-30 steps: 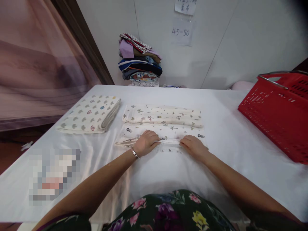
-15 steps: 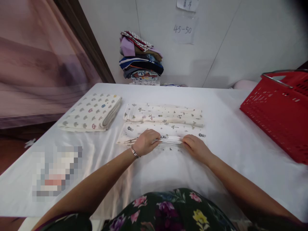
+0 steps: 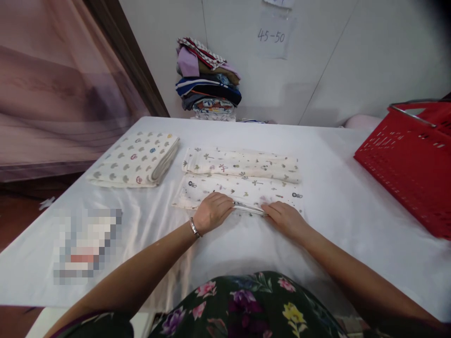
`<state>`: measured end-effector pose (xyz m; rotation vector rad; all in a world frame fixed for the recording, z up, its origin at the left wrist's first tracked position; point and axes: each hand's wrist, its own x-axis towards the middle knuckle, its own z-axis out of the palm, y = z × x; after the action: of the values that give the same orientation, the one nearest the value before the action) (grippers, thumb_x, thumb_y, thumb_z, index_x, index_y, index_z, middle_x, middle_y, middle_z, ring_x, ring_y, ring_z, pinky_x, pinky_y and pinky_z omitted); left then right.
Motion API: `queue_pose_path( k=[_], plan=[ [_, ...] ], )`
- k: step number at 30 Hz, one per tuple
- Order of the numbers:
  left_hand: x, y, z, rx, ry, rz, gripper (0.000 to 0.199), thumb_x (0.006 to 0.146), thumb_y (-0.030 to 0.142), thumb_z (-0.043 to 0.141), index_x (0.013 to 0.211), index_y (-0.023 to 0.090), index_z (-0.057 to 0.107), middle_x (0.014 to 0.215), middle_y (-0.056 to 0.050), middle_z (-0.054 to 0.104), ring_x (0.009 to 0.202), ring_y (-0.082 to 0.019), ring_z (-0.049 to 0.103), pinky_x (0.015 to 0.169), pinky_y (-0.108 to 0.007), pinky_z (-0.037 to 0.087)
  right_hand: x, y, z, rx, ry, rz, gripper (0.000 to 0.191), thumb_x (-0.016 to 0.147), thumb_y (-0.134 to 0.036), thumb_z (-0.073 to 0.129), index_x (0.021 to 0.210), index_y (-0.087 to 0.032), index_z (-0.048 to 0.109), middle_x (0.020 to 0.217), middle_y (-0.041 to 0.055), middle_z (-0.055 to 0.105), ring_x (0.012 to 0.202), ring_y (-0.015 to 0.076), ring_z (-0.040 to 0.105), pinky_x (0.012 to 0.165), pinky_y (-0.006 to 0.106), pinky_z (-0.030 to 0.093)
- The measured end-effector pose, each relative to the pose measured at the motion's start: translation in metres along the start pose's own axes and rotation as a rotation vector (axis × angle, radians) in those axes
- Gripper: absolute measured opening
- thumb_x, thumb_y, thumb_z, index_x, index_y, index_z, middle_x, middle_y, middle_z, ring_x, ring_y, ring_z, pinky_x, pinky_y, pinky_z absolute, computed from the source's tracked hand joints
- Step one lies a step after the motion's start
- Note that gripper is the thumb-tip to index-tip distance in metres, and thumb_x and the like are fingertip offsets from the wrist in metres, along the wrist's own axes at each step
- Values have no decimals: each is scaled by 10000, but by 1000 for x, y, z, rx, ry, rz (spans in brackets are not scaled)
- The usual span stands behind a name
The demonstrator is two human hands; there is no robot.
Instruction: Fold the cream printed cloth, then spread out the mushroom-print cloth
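A thin white cloth [image 3: 218,185] with small palm and figure prints lies on the table, its far part folded over into a band. At its near edge my left hand [image 3: 213,212], with a bracelet on the wrist, closes its fingers on the fabric. My right hand [image 3: 285,219] pinches the same edge a short way to the right. Between the two hands the edge shows as stacked, slightly lifted layers. My fingertips are partly hidden in the cloth.
A thicker folded cloth [image 3: 123,162] with grey prints lies at the left of the white table [image 3: 327,164]. Nearer stands a blurred-out object [image 3: 86,249]. A red basket [image 3: 416,164] occupies the right side. Folded fabrics [image 3: 207,89] are piled behind the table, against the wall.
Both hands have come down slightly with the near edge, and its layers now lie lower and flatter against the cloth. The camera view has shifted a little.
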<state>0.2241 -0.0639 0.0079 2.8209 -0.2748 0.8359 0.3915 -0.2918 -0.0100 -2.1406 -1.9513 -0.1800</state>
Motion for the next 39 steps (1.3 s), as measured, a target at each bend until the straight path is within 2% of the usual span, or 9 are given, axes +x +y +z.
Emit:
queue_pose_path(
  k=[2, 5, 10, 17, 22, 27, 31, 36, 39],
  plan=[
    [1, 0, 0, 2, 12, -12, 107, 878, 227, 496, 867, 176, 590, 869, -51, 679, 842, -159, 612, 738, -307, 473, 1, -4, -1, 15, -26, 13, 275, 917, -258, 441, 1153, -157, 539, 970, 114, 621, 859, 221, 564, 713, 351, 473],
    [1, 0, 1, 10, 34, -17, 92, 869, 221, 508, 861, 183, 591, 950, -59, 679, 898, -172, 604, 775, -327, 475, 3, -9, -4, 78, 0, 45, 307, 921, -303, 425, 1172, -157, 525, 1018, 128, 615, 881, 225, 566, 735, 367, 482],
    [-2, -2, 3, 7, 22, -12, 88, 867, 211, 508, 852, 186, 591, 1015, -69, 666, 909, -179, 600, 779, -338, 473, 3, -10, -6, 92, 65, 91, 263, 922, -248, 404, 1119, -160, 555, 921, 105, 628, 819, 207, 575, 702, 344, 479],
    [2, -3, 5, -86, 33, -76, 73, 872, 220, 500, 884, 179, 560, 969, -75, 662, 898, -178, 595, 792, -347, 460, 5, -13, -1, 44, 128, -43, 238, 894, -198, 467, 1113, -173, 555, 1140, 134, 570, 983, 225, 540, 789, 354, 452],
    [11, -5, 5, -132, 4, -150, 108, 886, 257, 478, 859, 172, 539, 895, -69, 650, 854, -176, 587, 758, -340, 444, 3, -7, 8, 6, 204, -78, 275, 894, -163, 458, 1141, -227, 560, 1215, 114, 542, 996, 210, 533, 792, 351, 444],
    [14, -6, 5, -141, -34, -176, 154, 900, 284, 453, 835, 174, 538, 860, -64, 640, 848, -179, 584, 743, -338, 438, 3, 4, 7, -11, 134, -44, 282, 896, -142, 441, 1141, -201, 568, 1034, 99, 619, 905, 206, 547, 770, 347, 439],
    [15, -8, 5, -130, -5, -153, 150, 899, 279, 456, 853, 174, 554, 941, -80, 645, 885, -180, 582, 775, -349, 450, 5, 9, 5, 8, 124, -9, 297, 898, -118, 406, 1136, -193, 569, 1016, 95, 628, 902, 205, 551, 774, 351, 438],
    [25, -14, 3, -75, 62, -105, 135, 894, 265, 473, 853, 178, 568, 879, -62, 659, 852, -170, 593, 783, -348, 459, 15, 18, -6, -15, 198, 69, 327, 917, -134, 372, 1208, -184, 511, 963, 87, 644, 827, 194, 571, 691, 320, 423],
    [28, -17, 2, -8, 82, -71, 126, 888, 240, 477, 845, 173, 574, 854, -60, 661, 835, -170, 594, 768, -345, 461, 19, 21, -11, -42, 234, 90, 297, 922, -158, 388, 1186, -171, 525, 894, 92, 647, 811, 201, 570, 674, 318, 406]
  ],
)
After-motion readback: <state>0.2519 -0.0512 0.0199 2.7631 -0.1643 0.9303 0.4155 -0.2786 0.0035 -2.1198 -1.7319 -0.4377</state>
